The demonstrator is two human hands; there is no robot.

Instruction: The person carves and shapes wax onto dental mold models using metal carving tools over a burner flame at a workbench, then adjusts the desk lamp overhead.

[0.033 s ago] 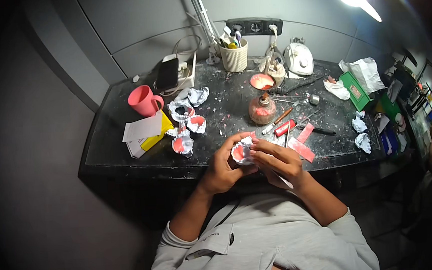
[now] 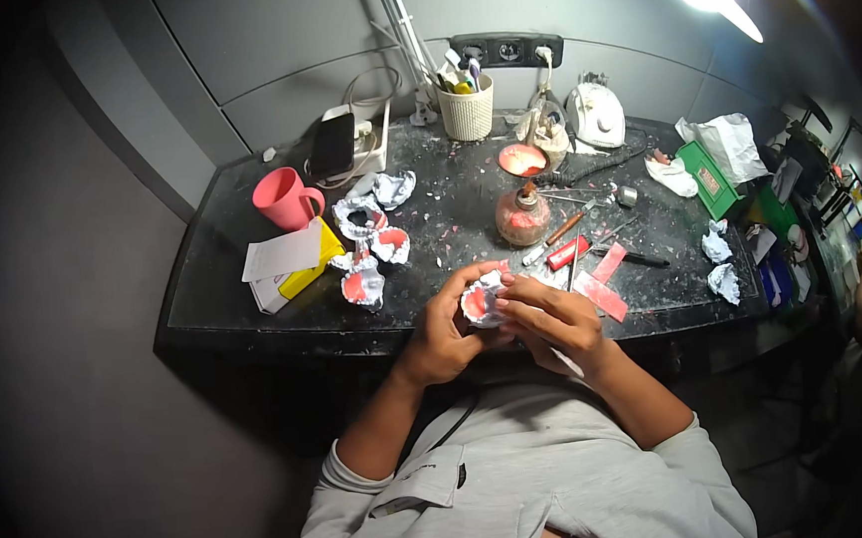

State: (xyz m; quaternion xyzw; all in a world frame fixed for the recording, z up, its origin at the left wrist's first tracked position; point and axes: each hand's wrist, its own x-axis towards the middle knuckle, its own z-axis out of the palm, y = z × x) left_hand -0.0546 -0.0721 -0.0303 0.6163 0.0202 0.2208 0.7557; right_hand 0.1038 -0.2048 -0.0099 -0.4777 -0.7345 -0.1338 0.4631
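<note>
Plaster cast [image 2: 480, 303] with pink wax is sitting in our left hand [image 2: 445, 333] grip while our right hand [image 2: 555, 320] is pinching its edge, and over the tabletop [image 2: 448, 228] rim a slip could be dropping and chipping it.

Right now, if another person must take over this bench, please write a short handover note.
Left hand: cupped around a white dental cast with pink wax, at the bench's front edge.
Right hand: fingers on the same cast; a thin tool seems to be in it, not clear.
Four similar casts lie left of centre; burner and pink wax strips to the right.
Done and left: cannot tell; the cast is in work.
</note>
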